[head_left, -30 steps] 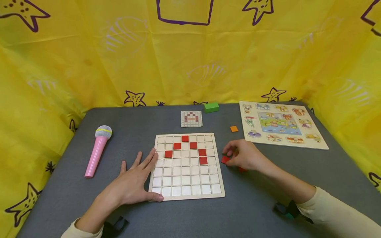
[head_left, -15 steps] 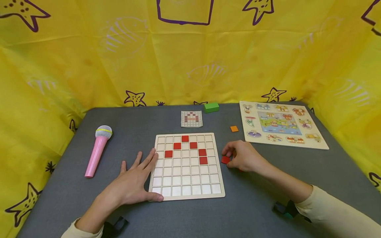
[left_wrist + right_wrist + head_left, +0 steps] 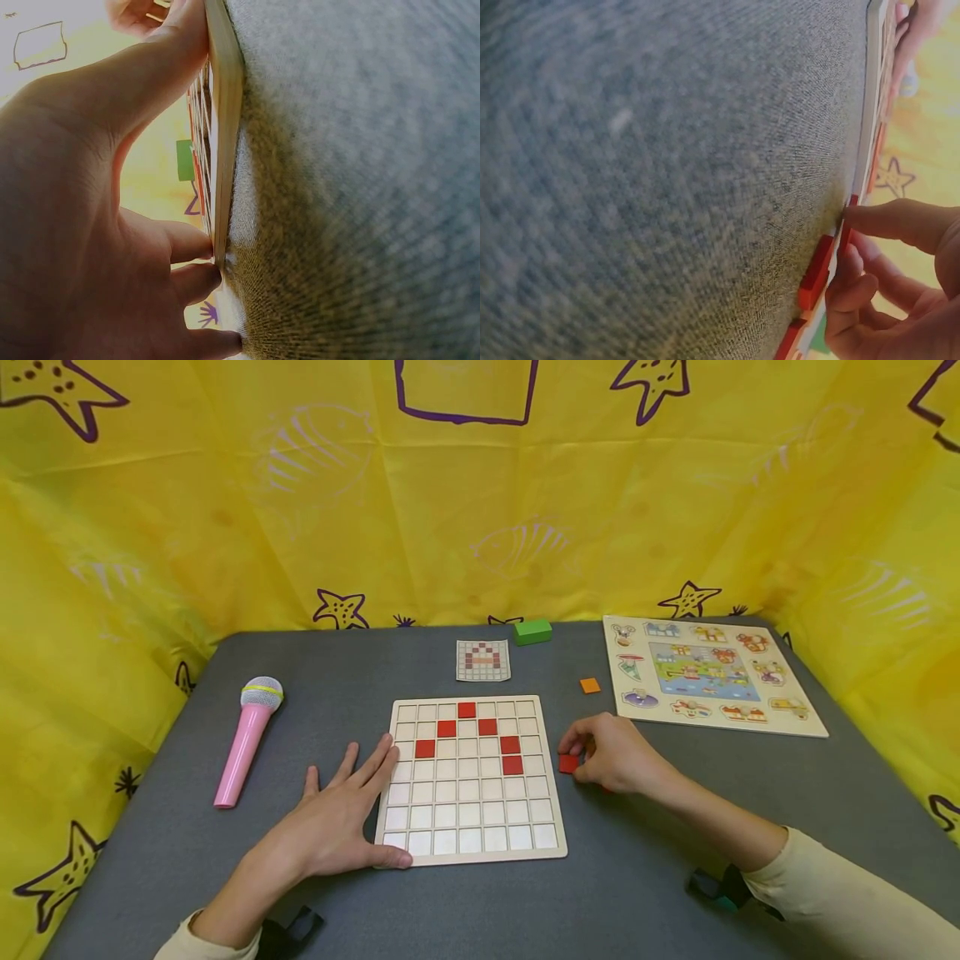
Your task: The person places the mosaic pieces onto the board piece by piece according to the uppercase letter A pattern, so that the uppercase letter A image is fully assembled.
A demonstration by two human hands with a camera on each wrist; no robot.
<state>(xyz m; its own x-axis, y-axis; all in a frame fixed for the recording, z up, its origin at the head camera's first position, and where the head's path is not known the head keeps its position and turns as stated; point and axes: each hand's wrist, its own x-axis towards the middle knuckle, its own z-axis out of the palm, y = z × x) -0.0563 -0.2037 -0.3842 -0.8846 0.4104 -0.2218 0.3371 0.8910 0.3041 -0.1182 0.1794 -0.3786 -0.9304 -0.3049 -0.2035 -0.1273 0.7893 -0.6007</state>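
A wooden grid board (image 3: 457,839) lies on the table with several red square tiles in its upper cells, roughly along a peak shape. Spread along its left side, my left hand (image 3: 330,827) rests its thumb on the front left corner and its fingertips on the left edge. Right of the board, my right hand (image 3: 618,756) pinches a loose red tile (image 3: 568,764) between thumb and fingers, low over the table. In the right wrist view, more red tiles (image 3: 816,274) lie beneath that hand; from the head they are mostly hidden.
Behind the board lies a small pattern card (image 3: 482,660) beside a green block (image 3: 532,632). An orange tile (image 3: 590,685) sits near a picture puzzle board (image 3: 716,672) at the back right. A pink toy microphone (image 3: 243,752) lies on the left. Yellow cloth surrounds the table.
My right hand has shifted very slightly, and the red tile at its fingertips has turned a little. The left hand and the board have stayed still.
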